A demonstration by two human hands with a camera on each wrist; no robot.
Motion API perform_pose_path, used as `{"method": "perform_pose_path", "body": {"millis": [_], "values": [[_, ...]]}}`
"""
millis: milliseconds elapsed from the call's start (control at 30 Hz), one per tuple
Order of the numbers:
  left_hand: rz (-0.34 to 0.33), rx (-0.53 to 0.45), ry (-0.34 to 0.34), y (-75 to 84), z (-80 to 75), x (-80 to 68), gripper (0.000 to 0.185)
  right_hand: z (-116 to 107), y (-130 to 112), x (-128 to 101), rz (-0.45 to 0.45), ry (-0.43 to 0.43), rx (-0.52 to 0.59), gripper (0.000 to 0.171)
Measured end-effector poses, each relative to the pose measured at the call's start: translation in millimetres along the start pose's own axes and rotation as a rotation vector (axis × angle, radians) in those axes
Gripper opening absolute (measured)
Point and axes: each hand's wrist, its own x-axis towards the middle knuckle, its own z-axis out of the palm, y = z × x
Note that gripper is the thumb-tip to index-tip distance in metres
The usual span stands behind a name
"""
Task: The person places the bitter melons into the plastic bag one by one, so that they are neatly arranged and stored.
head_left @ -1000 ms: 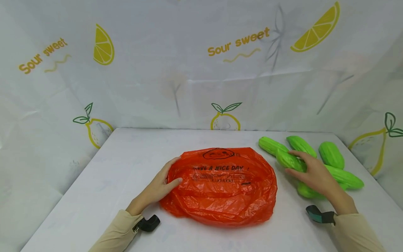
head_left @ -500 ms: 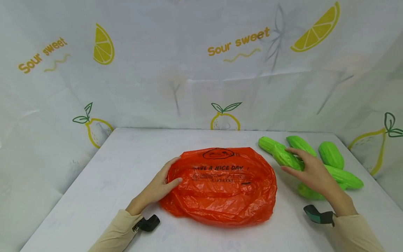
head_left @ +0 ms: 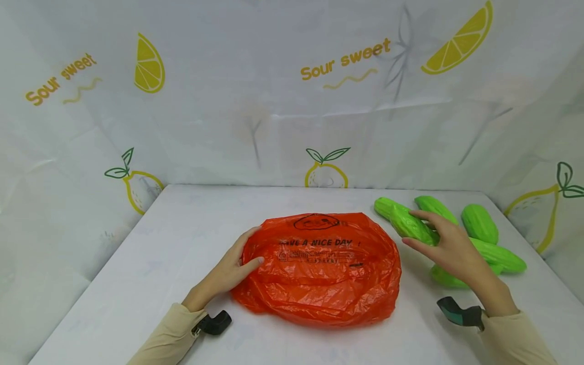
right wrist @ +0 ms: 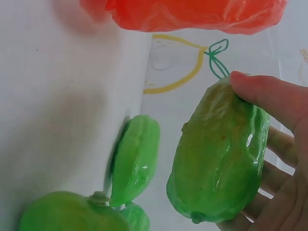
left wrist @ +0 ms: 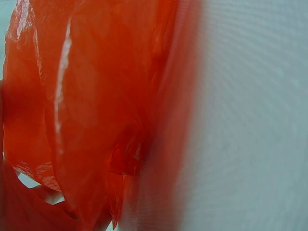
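My left hand (head_left: pixel 232 266) grips the left side of a red plastic bag (head_left: pixel 319 284), its thumb over the printed front. In the left wrist view, fingers show at the lower left behind the thin red film (left wrist: pixel 91 106). Right of the bag, my right hand (head_left: pixel 456 251) holds a plump green cucumber-like vegetable (head_left: pixel 412 226) with lumpy ridges. The right wrist view has the thumb along one side of this vegetable (right wrist: pixel 216 159) and the other fingers behind it. Its far end overlaps another green vegetable (head_left: pixel 383 204) in the head view.
More green vegetables lie at the table's right: two at the back (head_left: pixel 435 208), (head_left: pixel 479 224), a long one (head_left: pixel 499 256) beyond my right wrist and another (head_left: pixel 444 277) partly under the hand. A white cloth (head_left: pixel 205 126) with lemon prints stands behind the white table (head_left: pixel 159 253).
My right hand has shifted slightly left and away from me, carrying the green cucumber-like vegetable with it. The left hand and the bag have stayed in place.
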Motion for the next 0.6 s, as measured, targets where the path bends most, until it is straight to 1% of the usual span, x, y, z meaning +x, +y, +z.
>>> {"method": "perform_pose_path", "body": {"millis": [167,433,600], "values": [[0.004,0.008,-0.001,0.2,-0.1,0.2,0.070,-0.1,-4.4,-0.5,-0.013,0.024,0.004,0.068],[0.002,-0.002,-0.004,0.6,-0.5,0.6,0.070,-3.5,-15.3,-1.3,0.016,0.030,0.034,0.071],[0.004,-0.001,-0.001,-0.6,-0.4,0.6,0.070,-5.5,-24.2,-2.0,0.002,0.046,0.017,0.070]]}}
